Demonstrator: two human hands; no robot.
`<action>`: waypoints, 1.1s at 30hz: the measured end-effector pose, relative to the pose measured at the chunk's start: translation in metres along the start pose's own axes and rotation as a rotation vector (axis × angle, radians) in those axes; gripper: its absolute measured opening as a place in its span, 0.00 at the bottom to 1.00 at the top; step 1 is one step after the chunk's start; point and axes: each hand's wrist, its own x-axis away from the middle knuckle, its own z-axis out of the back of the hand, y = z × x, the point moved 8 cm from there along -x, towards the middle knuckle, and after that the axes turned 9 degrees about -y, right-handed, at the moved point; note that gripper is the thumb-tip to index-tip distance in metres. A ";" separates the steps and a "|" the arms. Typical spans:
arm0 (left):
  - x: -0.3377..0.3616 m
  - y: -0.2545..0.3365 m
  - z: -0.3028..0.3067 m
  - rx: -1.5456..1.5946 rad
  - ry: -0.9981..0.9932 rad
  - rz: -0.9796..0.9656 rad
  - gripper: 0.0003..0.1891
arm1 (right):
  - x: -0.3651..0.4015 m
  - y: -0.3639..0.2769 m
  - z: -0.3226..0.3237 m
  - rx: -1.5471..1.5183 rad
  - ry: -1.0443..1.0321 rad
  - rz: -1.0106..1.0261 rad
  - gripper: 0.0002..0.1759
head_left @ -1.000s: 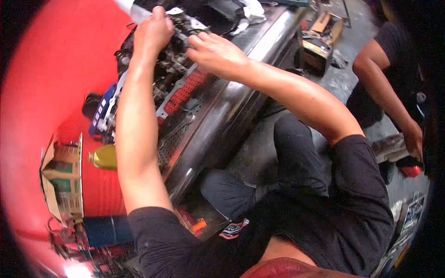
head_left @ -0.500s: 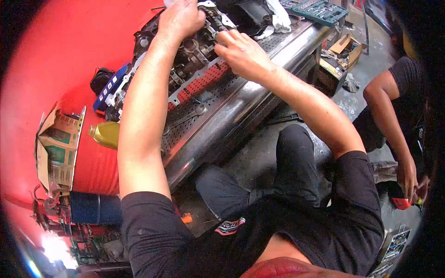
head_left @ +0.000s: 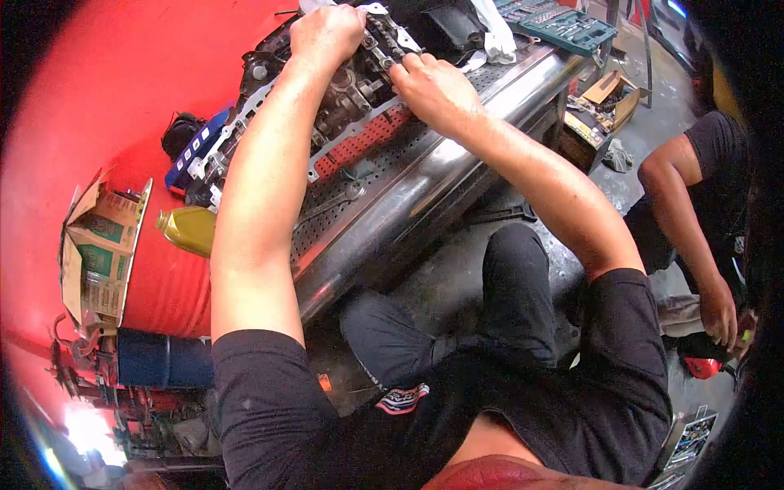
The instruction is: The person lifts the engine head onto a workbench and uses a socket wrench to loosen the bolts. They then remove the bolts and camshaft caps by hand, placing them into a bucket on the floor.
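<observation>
An engine part point(head_left: 341, 102) with metal shafts and caps lies on a perforated metal bench point(head_left: 314, 233). My left hand point(head_left: 328, 33) is over its upper end, fingers curled closed; what they hold, if anything, is hidden. My right hand point(head_left: 434, 88) rests at the part's right edge, fingers bent together, and I cannot make out anything between them. A wrench point(head_left: 335, 201) lies on the bench below the part, beside a red perforated strip seen along its edge.
A yellow bottle point(head_left: 188, 229) and an open cardboard box point(head_left: 104, 253) stand at the left. A green socket set point(head_left: 555, 24) is at the bench's far end. At the right, a co-worker's arm point(head_left: 682, 204) reaches down near a red object point(head_left: 701, 367).
Both my hands have shifted slightly right over the engine part. The co-worker's hand has moved a little off the red object, and the view has shifted slightly.
</observation>
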 end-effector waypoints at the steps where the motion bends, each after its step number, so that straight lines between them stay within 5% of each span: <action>1: 0.001 -0.002 0.000 0.014 -0.010 0.045 0.22 | -0.001 0.004 -0.006 -0.011 -0.060 -0.047 0.09; 7: 0.005 0.011 0.004 0.173 0.392 -0.349 0.12 | 0.013 -0.012 0.015 0.061 0.206 0.225 0.08; 13: 0.007 0.008 0.010 0.193 0.203 -0.031 0.15 | 0.003 0.004 0.001 -0.074 0.063 -0.036 0.10; 19: 0.038 0.015 0.041 0.185 0.424 -0.109 0.14 | 0.014 -0.007 0.009 0.032 0.204 0.175 0.08; 22: 0.039 0.025 0.008 0.032 0.238 -0.224 0.15 | 0.018 -0.008 0.009 -0.012 0.201 0.185 0.08; 26: 0.043 0.033 -0.002 -0.059 0.359 -0.248 0.10 | 0.018 -0.008 0.013 -0.083 0.211 0.189 0.07; 33: 0.043 0.032 -0.014 0.005 0.205 -0.113 0.16 | 0.016 0.000 0.010 -0.167 0.217 0.171 0.11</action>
